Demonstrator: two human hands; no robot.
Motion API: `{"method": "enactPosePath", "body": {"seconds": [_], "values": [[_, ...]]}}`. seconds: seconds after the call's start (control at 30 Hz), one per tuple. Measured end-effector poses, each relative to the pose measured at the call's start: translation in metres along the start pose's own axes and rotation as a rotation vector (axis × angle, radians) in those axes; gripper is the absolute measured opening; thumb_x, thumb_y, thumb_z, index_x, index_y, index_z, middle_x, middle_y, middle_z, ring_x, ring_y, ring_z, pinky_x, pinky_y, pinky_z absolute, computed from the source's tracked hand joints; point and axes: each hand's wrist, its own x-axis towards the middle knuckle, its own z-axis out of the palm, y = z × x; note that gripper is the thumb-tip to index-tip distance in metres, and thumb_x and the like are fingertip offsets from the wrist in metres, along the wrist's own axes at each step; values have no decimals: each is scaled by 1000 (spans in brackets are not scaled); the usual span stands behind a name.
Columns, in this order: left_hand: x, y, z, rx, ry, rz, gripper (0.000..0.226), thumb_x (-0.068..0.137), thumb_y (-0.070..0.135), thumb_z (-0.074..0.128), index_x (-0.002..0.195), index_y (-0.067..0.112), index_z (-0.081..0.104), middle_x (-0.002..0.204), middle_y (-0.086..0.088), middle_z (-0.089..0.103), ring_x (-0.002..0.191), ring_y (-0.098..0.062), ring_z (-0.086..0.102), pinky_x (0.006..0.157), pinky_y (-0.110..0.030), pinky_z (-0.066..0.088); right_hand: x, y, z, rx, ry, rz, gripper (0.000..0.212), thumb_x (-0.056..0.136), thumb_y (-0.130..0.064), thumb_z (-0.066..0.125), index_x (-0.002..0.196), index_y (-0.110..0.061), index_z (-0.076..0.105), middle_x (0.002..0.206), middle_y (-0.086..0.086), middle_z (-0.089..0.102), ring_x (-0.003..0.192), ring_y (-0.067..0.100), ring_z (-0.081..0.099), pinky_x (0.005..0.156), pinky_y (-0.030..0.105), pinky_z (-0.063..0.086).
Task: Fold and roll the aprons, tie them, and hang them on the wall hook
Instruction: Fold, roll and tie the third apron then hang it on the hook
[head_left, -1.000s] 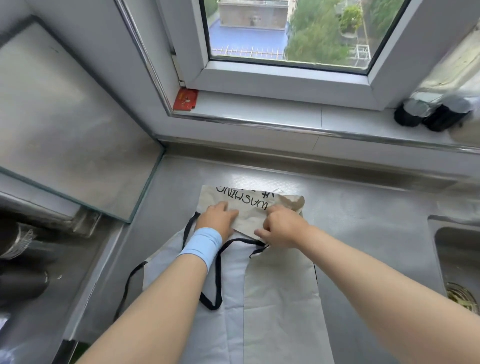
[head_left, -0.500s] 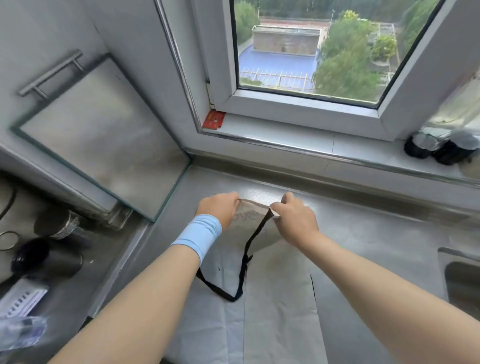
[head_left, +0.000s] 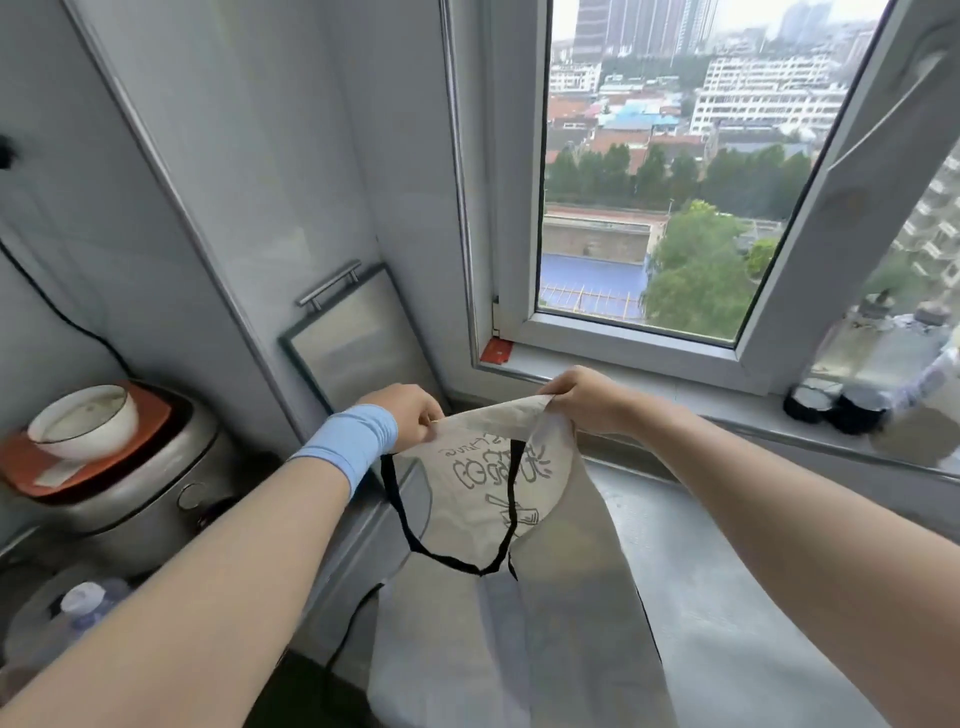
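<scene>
A pale beige apron (head_left: 545, 613) with a black printed drawing hangs lifted above the steel counter (head_left: 727, 597). My left hand (head_left: 410, 418), with a light blue wristband, pinches the apron's top left corner. Gripping the top right corner is my right hand (head_left: 582, 397). A black neck strap (head_left: 447, 556) dangles in a loop in front of the bib. The apron's lower part still lies on the counter. No wall hook shows in this view.
A rice cooker (head_left: 140, 488) with an orange lid and a white bowl (head_left: 85, 421) stands at the left. A steel board with a handle (head_left: 353, 343) leans in the corner. Two dark jars (head_left: 836, 408) sit on the window sill.
Both hands have raised the apron's top edge off the counter and now hold it up in the air. The view has tilted upward toward the window.
</scene>
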Motion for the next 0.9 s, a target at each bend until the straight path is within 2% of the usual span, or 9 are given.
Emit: {"method": "enactPosePath", "body": {"seconds": [0.1,0.2,0.3,0.37,0.43,0.53,0.63,0.77,0.9], "values": [[-33,-17,-29,52,28,-59,13,90,33,59,97,32,70,94,8,67,84,-16,58,76,-26,46,-22,-42,-13,24,34,-13,22,88,-8,54,89,-5,75,70,1,62,61,15,55,57,24,43],[-65,-28,-64,42,77,-142,22,96,31,50,105,20,66,102,-4,68,78,-22,59,67,-25,44,-46,-77,-23,7,75,-9,27,91,-11,56,65,-14,64,48,-12,48,50,10,42,50,25,31],[-95,-31,-97,-324,189,-178,24,100,22,39,107,10,59,82,-14,65,51,-25,65,43,-23,45,-66,-104,-33,-23,187,-3,20,92,-22,62,75,-19,71,56,-12,56,56,8,48,58,26,37],[-115,-29,-115,-545,318,-176,23,100,21,37,109,12,56,77,-16,66,48,-27,68,39,-24,47,-79,-122,-43,-8,273,3,11,90,-27,67,87,-21,76,64,-9,60,61,10,52,59,24,41],[-134,-27,-133,-581,500,-123,19,99,26,42,104,19,59,72,-8,68,45,-23,67,39,-22,46,-91,-139,-53,60,327,13,9,87,-26,72,79,-21,74,50,-8,49,46,11,41,46,20,32],[-160,-23,-159,-556,715,38,17,98,32,51,90,23,62,67,2,67,39,-17,63,44,-22,46,-110,-160,-66,265,325,100,14,80,-18,78,75,-9,69,44,-3,39,34,14,27,40,17,23],[-179,-22,-182,-590,653,152,12,98,24,53,92,20,63,74,-3,72,44,-19,64,44,-25,48,-129,-180,-77,377,295,131,28,77,-12,78,65,-8,54,45,5,41,37,16,34,44,21,28],[-196,-24,-213,-555,540,211,26,94,-1,48,109,14,63,81,-2,74,53,-21,68,54,-29,54,-140,-205,-85,327,500,71,30,85,-13,65,57,-7,57,46,8,52,34,18,43,43,23,34],[-214,-10,-233,-331,795,130,19,95,15,48,84,15,64,69,-6,71,45,-22,65,56,-30,56,-142,-220,-99,369,597,86,27,85,-12,64,60,-7,56,47,7,51,34,17,42,41,20,33]]}}
